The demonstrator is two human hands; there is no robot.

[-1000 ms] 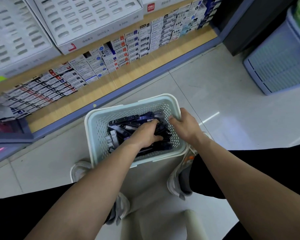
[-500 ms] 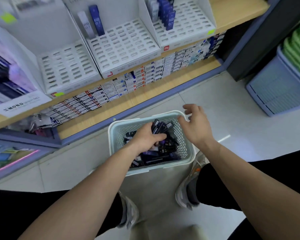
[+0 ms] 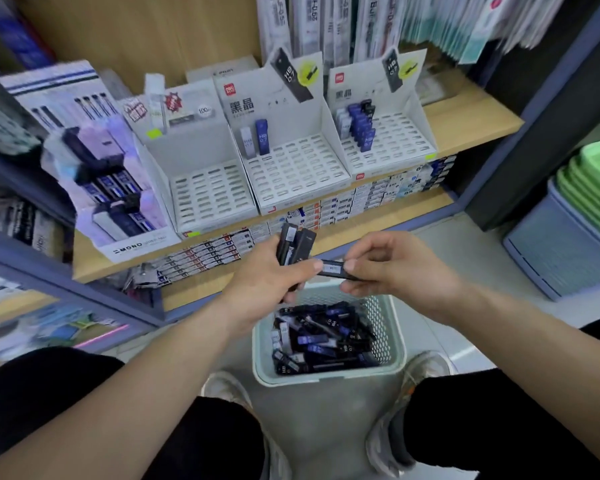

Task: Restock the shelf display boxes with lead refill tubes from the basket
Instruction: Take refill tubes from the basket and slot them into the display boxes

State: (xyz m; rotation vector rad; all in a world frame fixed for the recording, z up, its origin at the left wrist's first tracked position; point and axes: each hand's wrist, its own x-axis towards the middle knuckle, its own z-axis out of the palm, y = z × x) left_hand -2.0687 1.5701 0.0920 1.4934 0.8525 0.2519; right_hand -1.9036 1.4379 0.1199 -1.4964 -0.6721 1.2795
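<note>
Lifted from the tube-filled basket, the left hand gripped several lead refill tubes; the right hand pinched a single tube.

The basket at six o'clock is pale moulded plastic, smooth and faintly shiny, its walls pierced with small holes. The lead refill tubes heaped in it are hard dark plastic with a gloss and printed labels. So are the bunch of tubes gripped in the left hand and the single tube pinched by the right hand. At twelve o'clock the display boxes are matt white card. The shelf board at two o'clock has a light wood-grain finish. The floor at four o'clock is smooth and glossy. At three o'clock a crate is ribbed blue plastic. The trousers at eight o'clock are matt black cloth.
</note>
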